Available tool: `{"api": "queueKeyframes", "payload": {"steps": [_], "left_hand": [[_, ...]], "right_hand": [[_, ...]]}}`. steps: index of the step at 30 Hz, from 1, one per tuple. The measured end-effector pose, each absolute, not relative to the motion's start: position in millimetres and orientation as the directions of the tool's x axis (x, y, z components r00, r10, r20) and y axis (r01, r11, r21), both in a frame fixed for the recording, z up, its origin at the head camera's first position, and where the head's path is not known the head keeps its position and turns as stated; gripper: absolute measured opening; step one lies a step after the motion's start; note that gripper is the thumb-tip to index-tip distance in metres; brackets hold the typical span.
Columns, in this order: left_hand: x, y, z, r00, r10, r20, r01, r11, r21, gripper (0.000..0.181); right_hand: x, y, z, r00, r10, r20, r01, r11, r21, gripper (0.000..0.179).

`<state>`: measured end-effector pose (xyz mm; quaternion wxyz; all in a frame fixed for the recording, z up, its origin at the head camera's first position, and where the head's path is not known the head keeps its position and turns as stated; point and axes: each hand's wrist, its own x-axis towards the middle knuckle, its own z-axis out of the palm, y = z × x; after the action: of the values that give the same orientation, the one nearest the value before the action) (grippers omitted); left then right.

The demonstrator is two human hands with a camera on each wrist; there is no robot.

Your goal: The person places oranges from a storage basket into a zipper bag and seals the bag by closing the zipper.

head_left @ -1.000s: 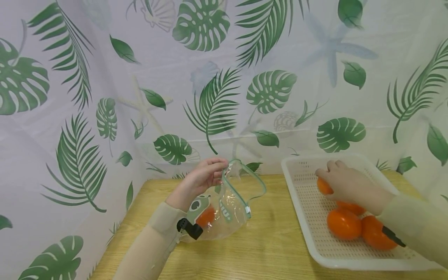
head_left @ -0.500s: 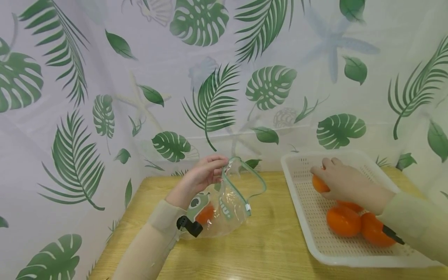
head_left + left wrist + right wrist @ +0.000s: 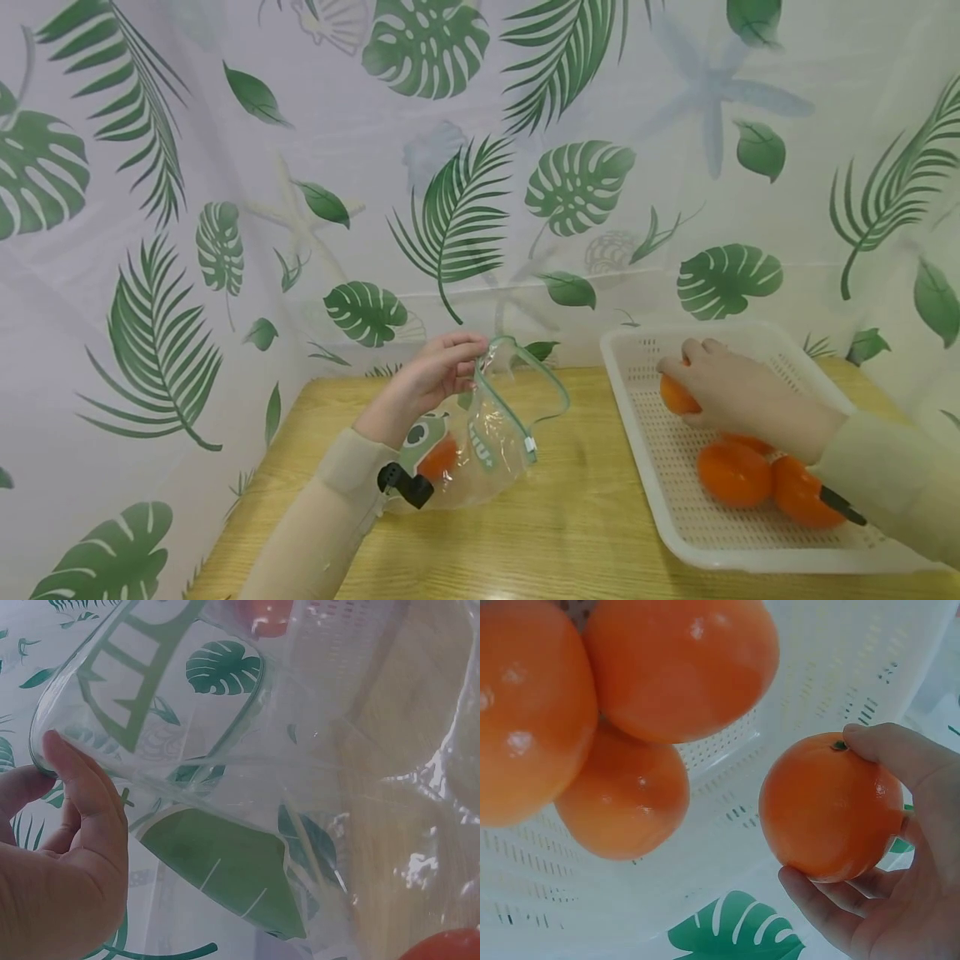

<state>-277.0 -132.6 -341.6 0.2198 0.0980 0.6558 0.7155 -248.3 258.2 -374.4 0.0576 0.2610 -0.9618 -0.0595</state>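
My left hand (image 3: 442, 371) pinches the top edge of a clear plastic zip bag (image 3: 491, 446) with a green rim and a white slider. The bag's mouth gapes to the right, and an orange (image 3: 437, 458) shows through its wall near the bottom. In the left wrist view, thumb and fingertip of the left hand (image 3: 79, 840) meet at the rim. Over the far left part of a white basket, my right hand (image 3: 723, 383) grips another orange (image 3: 829, 806). Its thumb lies beside the green stem end, with the fingers round the other side.
The white perforated basket (image 3: 651, 483) stands at the right of the wooden table (image 3: 570, 533). Inside it sit three more oranges (image 3: 735, 473), close together near the right forearm. A leaf-print sheet (image 3: 480, 250) hangs behind and at the sides.
My right hand has moved slightly left with the orange, toward the basket's left side. The left hand keeps its pinch on the bag, which has barely moved.
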Motion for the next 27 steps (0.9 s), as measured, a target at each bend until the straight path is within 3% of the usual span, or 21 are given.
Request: {"api": "queueKeyframes", "payload": {"steps": [27], "left_hand": [[-277.6, -133.3, -339.4, -0.878, 0.462, -0.128, -0.165, -0.040, 0.986, 0.032]], "right_hand": [[-233.6, 241.9, -358.3, -0.807, -0.568, 0.162, -0.547, 0.822, 0.159, 0.064]]}}
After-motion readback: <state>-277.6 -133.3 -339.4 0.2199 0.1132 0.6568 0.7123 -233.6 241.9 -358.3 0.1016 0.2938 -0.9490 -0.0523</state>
